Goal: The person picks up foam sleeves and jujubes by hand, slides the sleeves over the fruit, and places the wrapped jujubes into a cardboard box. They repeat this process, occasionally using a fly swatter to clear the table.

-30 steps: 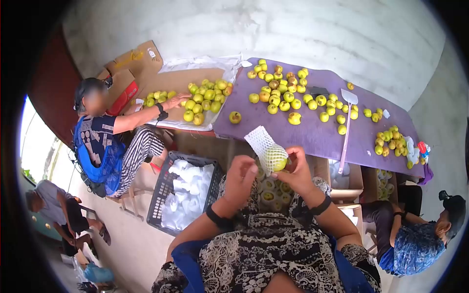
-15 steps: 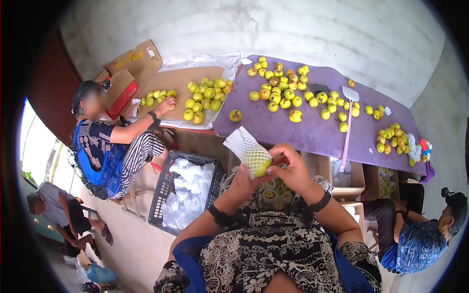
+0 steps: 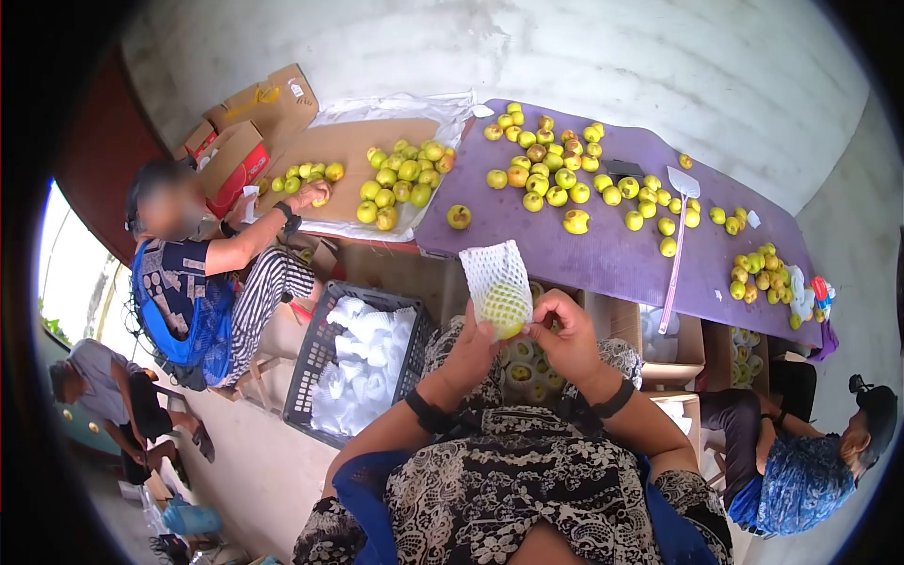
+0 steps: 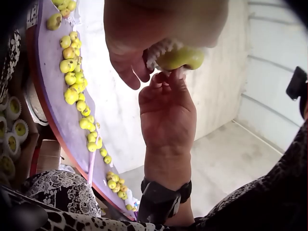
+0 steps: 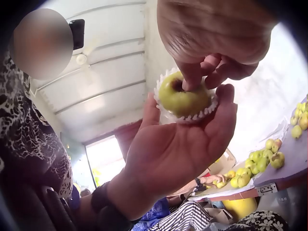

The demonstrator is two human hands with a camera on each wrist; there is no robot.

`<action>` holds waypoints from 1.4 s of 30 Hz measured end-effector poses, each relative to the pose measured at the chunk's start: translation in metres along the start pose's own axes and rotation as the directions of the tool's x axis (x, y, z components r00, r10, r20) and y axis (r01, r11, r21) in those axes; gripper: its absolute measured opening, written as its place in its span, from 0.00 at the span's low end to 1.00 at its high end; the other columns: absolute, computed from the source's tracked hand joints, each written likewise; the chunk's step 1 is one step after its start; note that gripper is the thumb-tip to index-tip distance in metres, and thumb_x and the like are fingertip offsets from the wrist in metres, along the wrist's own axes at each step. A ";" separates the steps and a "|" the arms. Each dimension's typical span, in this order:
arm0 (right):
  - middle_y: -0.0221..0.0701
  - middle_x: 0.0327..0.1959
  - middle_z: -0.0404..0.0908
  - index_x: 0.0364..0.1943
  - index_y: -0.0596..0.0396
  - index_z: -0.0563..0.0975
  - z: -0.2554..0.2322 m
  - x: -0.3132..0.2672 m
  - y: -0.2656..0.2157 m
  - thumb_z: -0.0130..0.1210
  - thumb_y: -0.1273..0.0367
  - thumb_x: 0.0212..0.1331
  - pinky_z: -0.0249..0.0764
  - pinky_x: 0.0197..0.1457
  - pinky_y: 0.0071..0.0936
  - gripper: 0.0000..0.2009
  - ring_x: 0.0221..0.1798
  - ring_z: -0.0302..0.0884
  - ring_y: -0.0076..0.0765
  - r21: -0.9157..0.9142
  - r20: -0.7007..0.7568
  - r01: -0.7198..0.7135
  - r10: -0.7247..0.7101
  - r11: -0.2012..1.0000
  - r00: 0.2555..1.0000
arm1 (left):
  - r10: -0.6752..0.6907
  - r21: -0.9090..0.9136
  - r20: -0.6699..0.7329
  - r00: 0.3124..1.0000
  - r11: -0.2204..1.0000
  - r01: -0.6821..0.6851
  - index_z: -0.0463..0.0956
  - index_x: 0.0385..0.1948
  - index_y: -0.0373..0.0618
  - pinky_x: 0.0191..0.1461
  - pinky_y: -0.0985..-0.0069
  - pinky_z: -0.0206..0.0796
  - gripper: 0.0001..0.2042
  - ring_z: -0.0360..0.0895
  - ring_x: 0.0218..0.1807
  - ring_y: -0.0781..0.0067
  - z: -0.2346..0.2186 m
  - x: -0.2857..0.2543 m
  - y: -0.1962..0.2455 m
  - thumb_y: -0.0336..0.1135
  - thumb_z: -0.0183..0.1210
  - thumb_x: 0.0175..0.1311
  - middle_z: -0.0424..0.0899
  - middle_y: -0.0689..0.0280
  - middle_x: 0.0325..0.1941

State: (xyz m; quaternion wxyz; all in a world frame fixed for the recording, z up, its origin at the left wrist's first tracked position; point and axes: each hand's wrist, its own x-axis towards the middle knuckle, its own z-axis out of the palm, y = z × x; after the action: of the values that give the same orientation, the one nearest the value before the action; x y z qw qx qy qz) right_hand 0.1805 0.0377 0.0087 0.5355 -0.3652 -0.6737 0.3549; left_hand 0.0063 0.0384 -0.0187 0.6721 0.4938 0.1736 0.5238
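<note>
1. Gripping one fruit (image 3: 505,313) at the centre of the head view with the left hand (image 3: 468,356), curling thumb and fingers round its netted sides
2. Touching its dimpled end with the right hand (image 3: 567,341), just to the right; bending those fingers, but being unable to tell whether pinching anything
3. Keeping the fruit between both hands, touching both, so finding neither nearer; running the one foam net's (image 3: 490,266) long axis upward and slightly leftward from the grip, turning the bare end downward
4. Finding several netted fruits (image 3: 535,375) below, partly hidden, escaping a sure count
5. Counting one crate (image 3: 309,365) left of centre, holding white foam pieces (image 3: 363,363) too jumbled to number
6. Counting one purple table (image 3: 527,247) at upper right, bearing one swatter (image 3: 685,183) and more than thirty loose fruits (image 3: 556,196)
7. Counting three other people: left (image 3: 193,292), lower left, lower right
</note>
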 end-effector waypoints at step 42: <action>0.45 0.55 0.70 0.54 0.53 0.68 -0.001 0.032 -0.010 0.70 0.73 0.39 0.73 0.56 0.39 0.33 0.55 0.73 0.52 -0.423 -0.108 0.288 -0.363 0.859 0.926 | 0.572 0.918 0.131 0.809 0.238 -0.317 0.79 0.42 0.45 0.59 0.63 0.65 0.11 0.69 0.57 0.53 0.026 0.032 0.040 0.27 0.63 0.56 0.68 0.55 0.54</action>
State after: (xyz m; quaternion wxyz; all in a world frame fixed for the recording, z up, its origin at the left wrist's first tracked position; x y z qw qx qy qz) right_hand 0.1756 0.0607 0.0325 0.5617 -0.3783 -0.7316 0.0789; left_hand 0.0171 0.0522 0.0362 0.0827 0.7404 0.3591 0.5621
